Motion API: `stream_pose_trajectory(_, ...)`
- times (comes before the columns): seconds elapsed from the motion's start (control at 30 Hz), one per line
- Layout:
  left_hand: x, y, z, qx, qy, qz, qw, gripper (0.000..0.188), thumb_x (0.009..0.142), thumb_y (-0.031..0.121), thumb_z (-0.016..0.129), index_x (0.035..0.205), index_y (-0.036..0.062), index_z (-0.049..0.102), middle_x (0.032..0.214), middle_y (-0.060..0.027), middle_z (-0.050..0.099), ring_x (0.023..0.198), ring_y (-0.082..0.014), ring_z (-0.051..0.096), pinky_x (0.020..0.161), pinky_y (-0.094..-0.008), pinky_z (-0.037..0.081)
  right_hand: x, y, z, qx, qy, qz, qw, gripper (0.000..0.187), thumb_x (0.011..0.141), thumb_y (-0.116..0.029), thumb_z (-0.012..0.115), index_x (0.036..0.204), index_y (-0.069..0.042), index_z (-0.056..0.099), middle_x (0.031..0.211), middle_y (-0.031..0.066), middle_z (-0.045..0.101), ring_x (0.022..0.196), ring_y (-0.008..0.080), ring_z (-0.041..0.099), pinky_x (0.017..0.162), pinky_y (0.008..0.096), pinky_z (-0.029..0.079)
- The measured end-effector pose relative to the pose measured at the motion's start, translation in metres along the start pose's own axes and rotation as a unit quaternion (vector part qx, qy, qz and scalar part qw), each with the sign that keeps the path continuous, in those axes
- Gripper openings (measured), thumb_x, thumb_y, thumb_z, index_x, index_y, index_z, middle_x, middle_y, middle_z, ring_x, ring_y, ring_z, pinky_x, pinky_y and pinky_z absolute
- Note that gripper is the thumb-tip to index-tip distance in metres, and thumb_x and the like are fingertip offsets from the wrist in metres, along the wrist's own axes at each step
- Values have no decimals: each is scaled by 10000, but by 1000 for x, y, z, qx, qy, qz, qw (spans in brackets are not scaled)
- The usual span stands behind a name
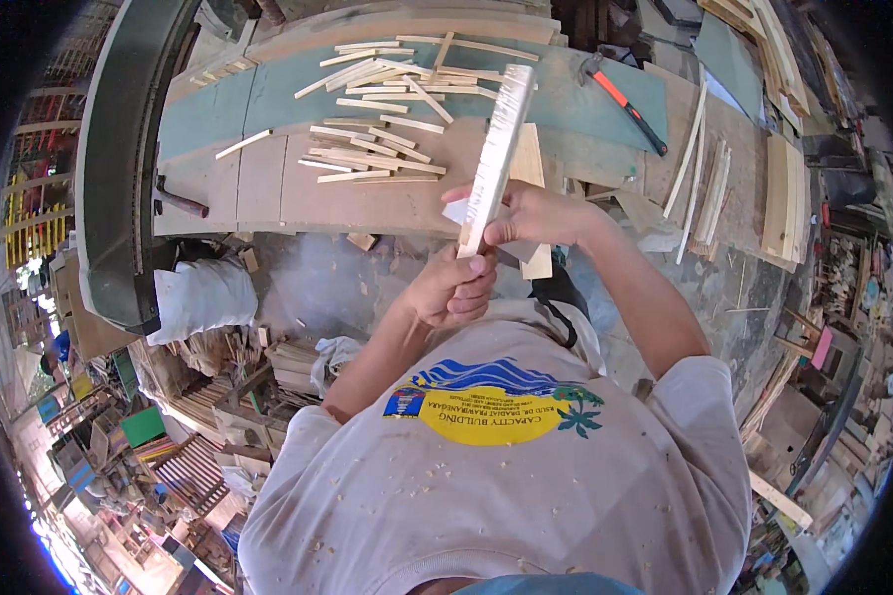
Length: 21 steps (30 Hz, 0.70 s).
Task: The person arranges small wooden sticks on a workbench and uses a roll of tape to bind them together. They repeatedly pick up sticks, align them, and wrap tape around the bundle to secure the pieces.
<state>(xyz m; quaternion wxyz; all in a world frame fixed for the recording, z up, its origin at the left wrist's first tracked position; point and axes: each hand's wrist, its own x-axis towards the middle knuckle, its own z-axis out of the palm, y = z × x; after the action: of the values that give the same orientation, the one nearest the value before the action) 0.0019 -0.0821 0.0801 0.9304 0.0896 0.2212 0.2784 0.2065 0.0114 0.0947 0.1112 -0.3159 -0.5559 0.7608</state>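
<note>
A long pale wooden bar (pixel 498 149) rises at a tilt in front of me, its face whitish and shiny with uneven marks. My left hand (pixel 453 288) is closed around its lower end. Higher up, my right hand (pixel 541 215) is closed at the bar, thumb on the near side and fingers reaching behind it. A thin pale grey sheet (pixel 454 211) shows between those fingers and the bar; its kind is not clear. Behind the bar lie many thin cut wooden sticks (pixel 377 154) in a loose pile on the workbench (pixel 258 188).
A hammer with an orange and black handle (pixel 625 107) lies at the bench's far right. Long strips (pixel 712 193) and boards (pixel 779 198) overhang its right edge. A wider board (pixel 536 260) projects toward me. At left stand a dark metal machine beam (pixel 119 169) and a white sack (pixel 203 297).
</note>
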Motion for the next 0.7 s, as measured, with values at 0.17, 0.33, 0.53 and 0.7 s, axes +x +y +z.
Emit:
stream_pose_trajectory(0.17,13,-2,-25,45,-30,-1,999,252,954,265,678,939,65,526,651,1,552,498,-120,541,457,-275,449,5,13,-10,0,-1,-22,1000,638,809,-349,852,1298,-34,589,1196,100,670,1131,221,610,937,346,514)
stream_pose_trajectory(0.33,18,2,2,638,345,56,686,453,895,353,740,1024,-36,545,769,-159,668,685,-286,677,653,-401,554,21,33,-16,-121,91,83,985,671,820,-468,800,1261,1,615,1159,188,686,1079,290,654,931,374,511)
stream_pose_trajectory(0.53,13,6,-20,570,376,141,717,354,899,304,739,910,5,550,627,-127,604,548,-253,612,539,-389,504,17,-3,2,-215,80,42,972,727,822,-387,818,1367,-7,524,1269,183,634,1181,280,609,991,370,484)
stream_pose_trajectory(0.7,-5,8,19,141,139,9,980,298,917,267,725,793,117,500,536,30,439,374,-88,416,360,-229,321,-5,-12,-3,-86,-11,1,996,822,804,-422,823,1475,-101,472,1414,126,553,1338,257,489,1116,370,395)
